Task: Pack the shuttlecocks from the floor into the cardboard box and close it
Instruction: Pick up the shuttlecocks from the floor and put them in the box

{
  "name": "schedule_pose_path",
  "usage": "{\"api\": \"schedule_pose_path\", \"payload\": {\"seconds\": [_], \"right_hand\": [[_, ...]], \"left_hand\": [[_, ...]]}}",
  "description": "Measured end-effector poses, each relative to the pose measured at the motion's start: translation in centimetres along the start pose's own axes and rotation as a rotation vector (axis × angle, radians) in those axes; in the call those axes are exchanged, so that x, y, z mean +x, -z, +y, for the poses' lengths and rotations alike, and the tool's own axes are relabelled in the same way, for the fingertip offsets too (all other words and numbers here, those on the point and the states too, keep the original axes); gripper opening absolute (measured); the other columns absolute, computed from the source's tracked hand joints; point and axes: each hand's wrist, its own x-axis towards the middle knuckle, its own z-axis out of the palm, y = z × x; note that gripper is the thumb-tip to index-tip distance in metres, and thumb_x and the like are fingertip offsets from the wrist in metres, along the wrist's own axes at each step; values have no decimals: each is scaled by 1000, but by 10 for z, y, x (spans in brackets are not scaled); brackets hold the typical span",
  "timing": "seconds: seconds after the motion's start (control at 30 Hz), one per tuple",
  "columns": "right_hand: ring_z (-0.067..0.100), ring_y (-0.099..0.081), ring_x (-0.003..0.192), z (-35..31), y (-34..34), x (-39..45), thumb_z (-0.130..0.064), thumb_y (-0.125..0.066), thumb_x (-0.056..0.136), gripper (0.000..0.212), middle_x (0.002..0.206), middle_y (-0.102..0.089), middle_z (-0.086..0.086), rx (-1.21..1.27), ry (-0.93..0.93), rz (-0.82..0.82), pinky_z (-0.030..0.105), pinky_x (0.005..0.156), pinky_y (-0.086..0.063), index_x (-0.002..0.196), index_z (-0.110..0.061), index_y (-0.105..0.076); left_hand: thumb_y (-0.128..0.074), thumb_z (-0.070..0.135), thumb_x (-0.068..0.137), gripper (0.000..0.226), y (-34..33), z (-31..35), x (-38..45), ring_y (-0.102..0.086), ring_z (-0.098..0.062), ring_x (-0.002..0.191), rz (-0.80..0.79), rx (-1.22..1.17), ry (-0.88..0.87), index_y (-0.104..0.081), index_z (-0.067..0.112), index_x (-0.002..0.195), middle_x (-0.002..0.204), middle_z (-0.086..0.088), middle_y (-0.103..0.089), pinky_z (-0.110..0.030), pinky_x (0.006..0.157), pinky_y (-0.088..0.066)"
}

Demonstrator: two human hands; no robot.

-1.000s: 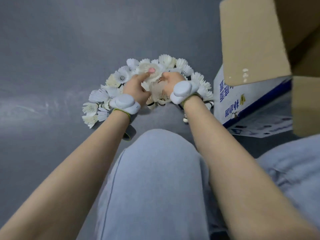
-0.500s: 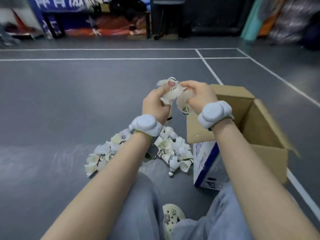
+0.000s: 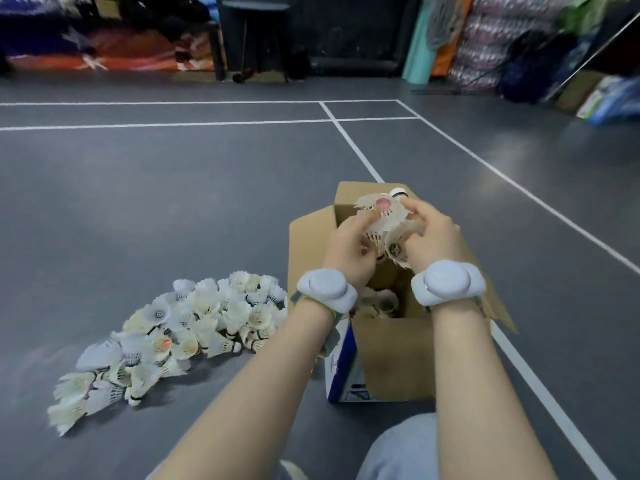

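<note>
A bunch of white feather shuttlecocks (image 3: 386,220) is held between my two hands above the open cardboard box (image 3: 391,351). My left hand (image 3: 349,247) grips the bunch from the left, thumb pressed on the feathers. My right hand (image 3: 431,237) grips it from the right. Both wrists wear pale grey bands. Inside the box, a few shuttlecocks (image 3: 379,303) lie at the bottom. A large pile of shuttlecocks (image 3: 180,330) spreads over the grey floor left of the box.
The box flaps (image 3: 308,244) stand open, left and right. White court lines (image 3: 349,140) cross the grey floor. Along the far wall stand a dark stand (image 3: 252,36), rolled mats (image 3: 426,36) and bags (image 3: 533,64). My knees show at the bottom edge.
Both hands lifted a bunch of shuttlecocks off the floor pile and carried it right, over the open box. The camera view rose from the floor toward the court.
</note>
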Motion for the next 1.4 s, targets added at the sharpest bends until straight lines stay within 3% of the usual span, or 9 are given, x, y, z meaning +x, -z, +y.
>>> {"api": "schedule_pose_path", "payload": {"seconds": [0.17, 0.23, 0.4, 0.53, 0.77, 1.0, 1.27, 1.33, 1.4], "right_hand": [[24, -55, 116, 28, -8, 17, 0, -39, 91, 63, 144, -47, 1, -56, -158, -160, 22, 79, -41, 146, -30, -33], [24, -59, 98, 36, -10, 20, -1, -41, 91, 66, 146, -43, 1, -45, -224, -209, 22, 63, -40, 148, -30, -27], [5, -45, 56, 35, -18, 29, -7, -47, 89, 61, 132, -56, 3, 28, -286, -136, 19, 45, -29, 144, -28, -33], [12, -53, 60, 22, -33, 26, -15, -48, 89, 54, 116, -64, 7, 154, -313, -193, 23, 48, -41, 140, -27, -36], [26, -55, 80, -57, -82, 13, -12, -45, 87, 41, 112, -66, 14, 199, -191, -317, 38, 74, -49, 128, -16, -46], [32, -59, 111, -106, -148, -30, -15, -46, 92, 45, 127, -59, 14, -19, -18, -580, 29, 83, -46, 136, -16, -41], [25, -44, 131, -113, -244, -45, -12, -36, 100, 42, 143, -44, 12, -194, -42, -855, 17, 94, -41, 141, -6, -35], [12, -40, 134, -102, -272, -36, -12, -26, 104, 40, 146, -37, 18, -178, -144, -937, 0, 78, -38, 138, 8, -32], [1, -50, 116, -84, -303, -27, -13, -28, 104, 37, 124, -45, 28, -184, -200, -972, 0, 67, -38, 118, 18, -43]], "left_hand": [[-54, -2, 84, 55, -15, -23, 11, -32, -25, 139, -309, 137, 83, -49, 19, 135, 152, -6, -33, -34, 114, -27], [-54, 0, 85, 55, -11, -32, 13, -25, -26, 142, -316, 194, 141, -48, 22, 135, 157, -6, -21, -35, 114, -26], [-56, 0, 83, 47, 6, -42, 12, -34, -23, 136, -212, 164, 179, -54, 17, 127, 150, -6, -32, -27, 106, -31], [-48, 1, 89, 37, 12, -47, 0, -50, -21, 115, -175, 159, 251, -55, 16, 122, 136, -3, -41, -17, 84, -37], [-55, 0, 81, 48, 68, -52, -6, -49, -20, 115, -183, 237, 290, -50, 18, 125, 134, -3, -39, -14, 80, -34], [-53, -2, 81, 51, 145, -86, -48, -48, -22, 120, -131, 323, 435, -46, 15, 128, 134, -6, -40, -14, 87, -34], [-45, -1, 86, 49, 192, -186, -100, -51, -21, 116, -223, 476, 858, -40, 16, 131, 135, -5, -41, -30, 98, -43], [-45, 5, 88, 44, 190, -212, -104, -50, -23, 117, -263, 508, 942, -39, 17, 130, 134, -5, -42, -38, 102, -42], [-46, 7, 89, 43, 185, -238, -103, -49, -24, 119, -285, 518, 996, -39, 18, 130, 135, -5, -43, -40, 103, -42]]}}
